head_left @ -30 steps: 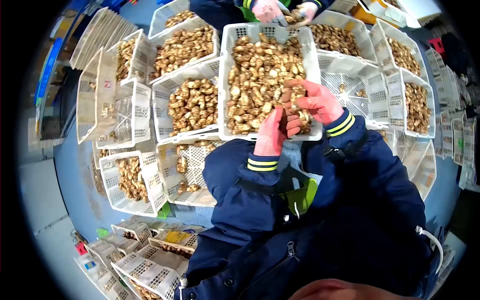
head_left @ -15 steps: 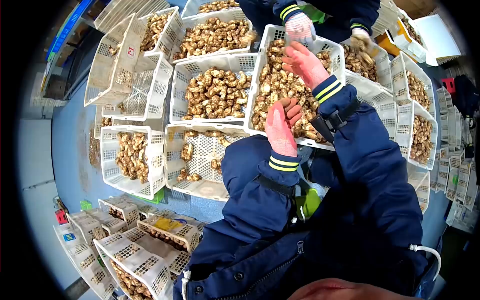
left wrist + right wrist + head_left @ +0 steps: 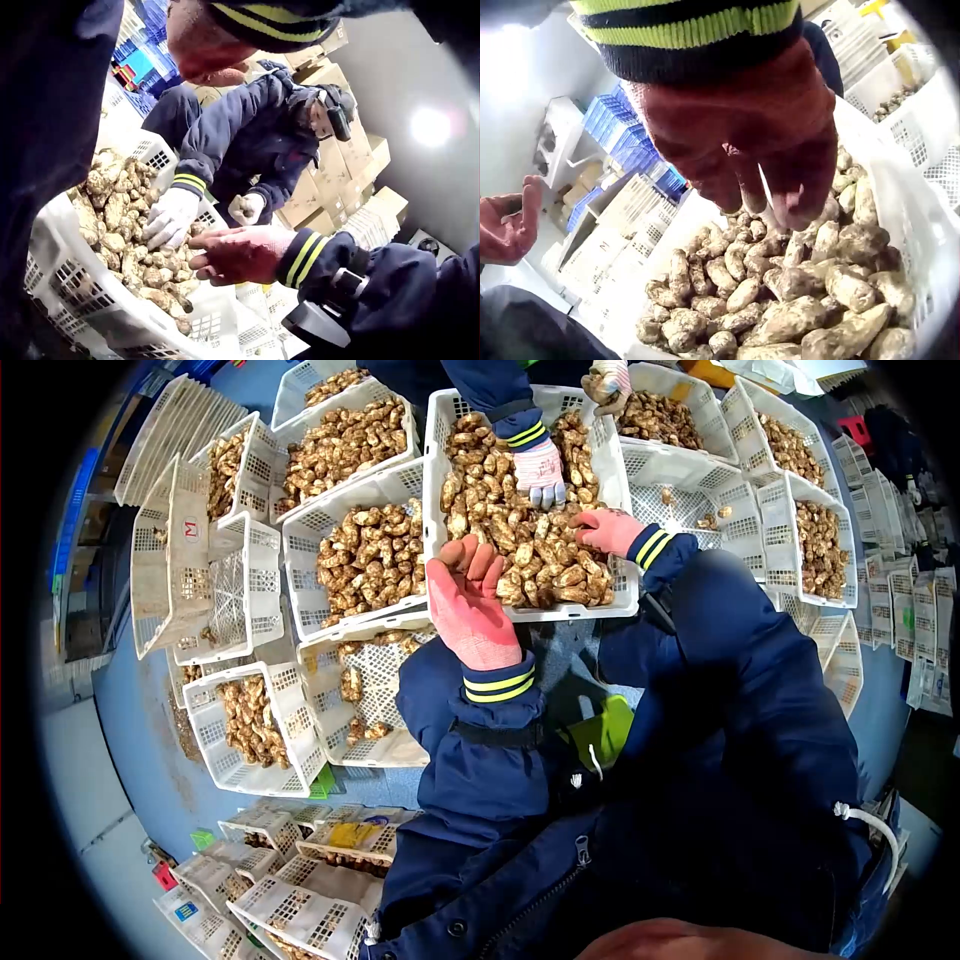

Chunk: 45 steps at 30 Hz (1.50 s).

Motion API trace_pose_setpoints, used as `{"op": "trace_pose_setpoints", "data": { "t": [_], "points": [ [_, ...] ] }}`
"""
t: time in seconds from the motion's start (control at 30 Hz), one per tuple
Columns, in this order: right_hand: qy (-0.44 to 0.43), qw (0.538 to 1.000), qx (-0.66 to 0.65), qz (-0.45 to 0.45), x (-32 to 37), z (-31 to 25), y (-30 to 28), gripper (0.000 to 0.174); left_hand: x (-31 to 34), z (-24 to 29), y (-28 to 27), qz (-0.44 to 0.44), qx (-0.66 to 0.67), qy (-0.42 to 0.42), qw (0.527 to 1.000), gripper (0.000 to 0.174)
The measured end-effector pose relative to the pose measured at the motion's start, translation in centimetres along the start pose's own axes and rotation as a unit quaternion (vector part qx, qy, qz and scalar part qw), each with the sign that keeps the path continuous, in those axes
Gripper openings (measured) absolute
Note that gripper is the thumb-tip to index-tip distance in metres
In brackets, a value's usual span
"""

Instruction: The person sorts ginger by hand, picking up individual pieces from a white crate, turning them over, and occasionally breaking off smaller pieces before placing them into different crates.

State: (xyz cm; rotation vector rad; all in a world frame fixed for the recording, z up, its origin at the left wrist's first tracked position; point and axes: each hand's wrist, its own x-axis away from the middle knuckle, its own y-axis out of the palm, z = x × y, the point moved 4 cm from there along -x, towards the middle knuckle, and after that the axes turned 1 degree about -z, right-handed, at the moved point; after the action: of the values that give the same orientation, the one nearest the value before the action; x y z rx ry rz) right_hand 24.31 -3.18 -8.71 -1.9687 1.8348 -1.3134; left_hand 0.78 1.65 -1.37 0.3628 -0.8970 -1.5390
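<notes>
Stubby brown-and-cream produce pieces (image 3: pixel 550 555), dirt-marked and knobbly, fill much of a white plastic crate (image 3: pixel 580 613) in front of me. My left hand (image 3: pixel 470 610), in a pink glove with bare fingertips, is held palm up over the crate's near left corner, fingers loosely bent and holding nothing. Over the right side of the pile reaches my right hand (image 3: pixel 610 532), also pink-gloved; in the right wrist view its fingers (image 3: pixel 724 187) point down, close over the pieces. Another person's white-gloved hand (image 3: pixel 171 217) touches the same pile from the far side.
Left of the middle crate stand more white crates of the same pieces (image 3: pixel 370 555). A crate with only a few pieces (image 3: pixel 690 495) stands at right. The other person's second hand (image 3: pixel 608 385) holds a piece beyond the far rim. Stacked crates (image 3: pixel 300 910) fill the lower left.
My hands were together around a piece over the crate, then moved apart. The right reached far, then came back over the pile. The other person's hand has come down into the crate.
</notes>
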Motion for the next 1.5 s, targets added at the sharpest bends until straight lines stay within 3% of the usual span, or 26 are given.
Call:
{"op": "trace_pose_setpoints", "data": {
  "t": [0.07,0.1,0.2,0.23,0.3,0.47,0.6,0.73,0.77,0.8,0.87,0.93,1.03,1.17,1.2,1.33,1.4,1.5],
  "points": [
    [-0.063,0.995,0.071,-0.009,-0.5,-0.3,1.2,0.035,-0.1,-0.3,0.0,-0.015,-0.007,0.002,1.0,0.038],
    [-0.043,0.992,0.113,-0.037,-0.6,-0.2,2.3,0.034,-0.2,-0.4,-0.1,-0.015,-0.009,0.002,1.0,0.038],
    [-0.131,0.942,0.305,-0.049,-0.3,-1.2,5.3,0.038,-0.5,-0.7,-0.2,-0.034,-0.006,-0.006,0.999,0.038],
    [-0.119,0.928,0.347,-0.061,-0.2,-1.6,5.7,0.037,-0.5,-0.9,-0.1,-0.038,-0.007,-0.007,0.999,0.037],
    [-0.104,0.917,0.381,-0.061,-0.9,-1.4,6.8,0.033,-0.9,-0.9,-0.1,-0.09,0.026,-0.01,0.996,0.038],
    [-0.075,0.915,0.395,-0.042,-1.4,0.2,7.4,0.026,-1.2,-1.4,-0.8,-0.103,0.035,-0.019,0.994,0.038],
    [-0.066,0.957,0.276,-0.058,-0.3,-0.5,4.8,0.028,-0.7,-1.0,-0.1,-0.068,-0.001,-0.012,0.998,0.037],
    [0.005,0.996,-0.037,-0.082,0.9,-1.6,1.8,0.036,-0.3,-0.9,0.2,-0.054,-0.02,-0.017,0.998,0.035],
    [0.003,0.976,-0.197,-0.092,1.6,-2.0,1.5,0.033,-0.6,-1.4,0.1,-0.063,-0.027,-0.036,0.997,0.033],
    [-0.021,0.899,-0.419,-0.125,2.0,-2.9,1.5,0.031,-0.4,-1.8,0.3,-0.034,-0.057,-0.065,0.996,0.033],
    [-0.003,0.864,-0.49,-0.114,3.4,-3.3,0.8,0.034,-0.1,-3.0,0.5,-0.06,-0.093,-0.118,0.987,0.035],
    [0.01,0.844,-0.526,-0.103,5.2,-5.0,0.2,0.038,0.4,-3.7,0.9,-0.128,-0.096,-0.175,0.972,0.037],
    [-0.033,0.804,-0.581,-0.121,5.5,-4.9,1.0,0.045,0.7,-3.9,1.3,-0.141,-0.119,-0.176,0.967,0.037],
    [-0.115,0.831,-0.513,-0.179,5.5,-7.0,1.3,0.042,0.6,-4.4,1.3,-0.161,-0.137,-0.206,0.956,0.037],
    [-0.121,0.825,-0.532,-0.147,5.3,-6.5,1.5,0.044,0.7,-4.5,1.4,-0.167,-0.139,-0.22,0.951,0.036],
    [-0.031,0.846,-0.531,-0.041,4.8,-4.0,1.7,0.045,0.1,-3.6,1.2,-0.089,-0.151,-0.143,0.974,0.035],
    [-0.001,0.842,-0.539,-0.023,4.7,-3.1,1.8,0.046,-0.3,-2.9,1.1,-0.088,-0.135,-0.087,0.983,0.036],
    [0.044,0.859,-0.508,-0.045,4.3,-2.0,1.9,0.035,-0.3,-3.0,0.7,-0.073,-0.132,-0.102,0.983,0.036]
  ]
}}
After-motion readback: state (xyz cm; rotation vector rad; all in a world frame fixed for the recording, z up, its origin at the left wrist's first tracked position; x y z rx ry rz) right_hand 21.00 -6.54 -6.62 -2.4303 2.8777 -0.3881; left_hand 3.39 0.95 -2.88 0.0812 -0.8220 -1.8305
